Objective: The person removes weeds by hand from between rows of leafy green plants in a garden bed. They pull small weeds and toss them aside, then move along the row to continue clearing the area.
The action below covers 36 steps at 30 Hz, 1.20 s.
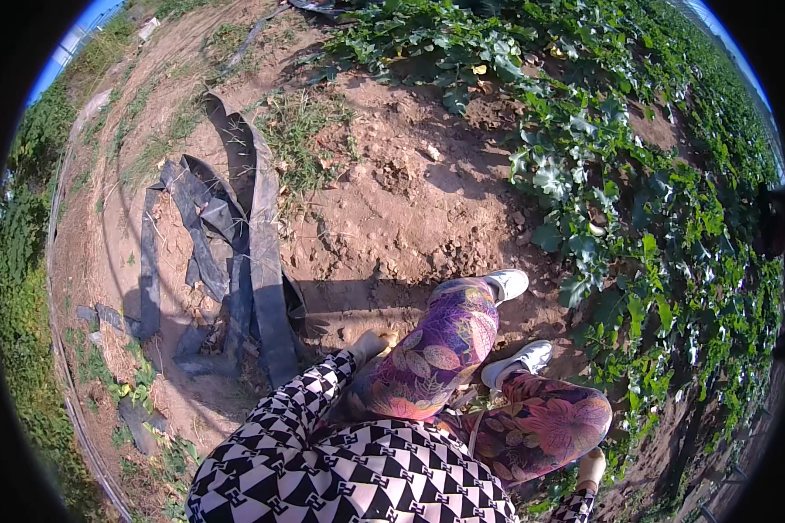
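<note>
My left hand (370,344) hangs low beside my left thigh, near the bare soil. Its fingers are partly hidden by the leg, so I cannot tell whether it holds anything. At the lower right, my right hand (591,467) is next to my bent right knee, close to the green leaves. Its fingers are too small and turned away to read. My legs, in purple and orange patterned leggings (425,359), are bent. Both feet wear white shoes (511,284) on the dirt. Right in front of the shoes grow leafy, squash-like plants (618,261) with pale-mottled leaves.
A crumpled heap of dark, flat plastic strips (265,274) lies to my left. Cloddy brown soil (392,216) lies ahead, with a grass tuft (307,134). A yellow flower (479,69) shows among the leaves. A pale object (596,230) sits under the foliage.
</note>
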Motion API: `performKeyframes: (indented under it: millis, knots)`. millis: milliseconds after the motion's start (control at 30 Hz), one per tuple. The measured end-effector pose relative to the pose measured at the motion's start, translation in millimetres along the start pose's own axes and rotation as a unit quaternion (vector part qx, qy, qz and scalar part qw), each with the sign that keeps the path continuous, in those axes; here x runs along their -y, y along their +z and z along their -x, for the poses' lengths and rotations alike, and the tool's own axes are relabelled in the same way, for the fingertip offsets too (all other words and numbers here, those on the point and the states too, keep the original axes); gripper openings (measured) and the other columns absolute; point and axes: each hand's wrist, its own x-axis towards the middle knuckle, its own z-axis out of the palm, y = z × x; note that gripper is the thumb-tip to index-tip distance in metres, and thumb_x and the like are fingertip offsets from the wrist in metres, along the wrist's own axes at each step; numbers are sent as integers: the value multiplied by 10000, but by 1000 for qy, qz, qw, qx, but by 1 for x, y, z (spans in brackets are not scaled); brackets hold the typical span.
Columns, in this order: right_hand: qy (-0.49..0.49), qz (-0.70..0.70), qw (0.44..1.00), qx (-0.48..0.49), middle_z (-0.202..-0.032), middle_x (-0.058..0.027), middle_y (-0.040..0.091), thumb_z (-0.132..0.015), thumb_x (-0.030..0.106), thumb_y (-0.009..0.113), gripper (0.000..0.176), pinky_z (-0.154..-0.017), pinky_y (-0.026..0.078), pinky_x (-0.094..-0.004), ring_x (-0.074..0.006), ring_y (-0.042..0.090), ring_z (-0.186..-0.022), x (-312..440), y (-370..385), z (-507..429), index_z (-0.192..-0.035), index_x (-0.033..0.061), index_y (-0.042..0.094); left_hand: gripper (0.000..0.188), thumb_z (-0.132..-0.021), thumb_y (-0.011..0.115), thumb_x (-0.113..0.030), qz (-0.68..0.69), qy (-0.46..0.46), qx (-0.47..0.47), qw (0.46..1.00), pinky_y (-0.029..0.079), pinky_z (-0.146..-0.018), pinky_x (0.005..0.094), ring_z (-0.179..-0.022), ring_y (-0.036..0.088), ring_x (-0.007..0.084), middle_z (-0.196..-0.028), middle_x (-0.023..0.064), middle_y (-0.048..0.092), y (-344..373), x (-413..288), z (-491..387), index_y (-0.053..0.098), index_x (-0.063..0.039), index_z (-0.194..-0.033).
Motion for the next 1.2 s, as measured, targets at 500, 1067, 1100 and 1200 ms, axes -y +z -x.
performKeyframes:
  millis: [500, 1067, 1100, 1200]
  knots:
    - [-248, -253, 930, -93, -1009, -115, 739, -919, 91, 639, 220, -793, 561, -300, -163, 700, -858, 162, -56, -60, -1120, 23, 699, 173, -967, 601, -167, 425, -215, -192, 858, 461, -549, 289, -625, 556, 129, -865, 51, 674, 62, 104, 170, 676, -51, -1071]
    - [-154, -460, 874, 0, -1066, -54, 676, -933, 10, 633, 257, -777, 499, -234, -103, 610, -893, 111, -3, -34, -1188, -16, 636, 233, -938, 653, -200, 358, -141, -203, 901, 459, -524, 261, -626, 575, 107, -818, 31, 654, 27, 47, 173, 680, -42, -1107]
    - [-162, -448, 879, -1, -1066, -52, 675, -935, 12, 631, 253, -772, 498, -233, -101, 609, -892, 107, 4, -32, -1187, -15, 636, 224, -932, 657, -193, 330, -137, -192, 914, 453, -521, 257, -622, 577, 104, -808, 25, 659, 26, 45, 174, 689, -43, -1095]
    - [-132, -441, 888, -3, -1056, -45, 674, -945, 26, 625, 238, -754, 498, -234, -92, 602, -878, 96, 22, -24, -1180, -12, 637, 191, -915, 663, -176, 241, -164, -146, 945, 429, -512, 245, -600, 571, 91, -778, 8, 667, 23, 48, 179, 713, -52, -1051]
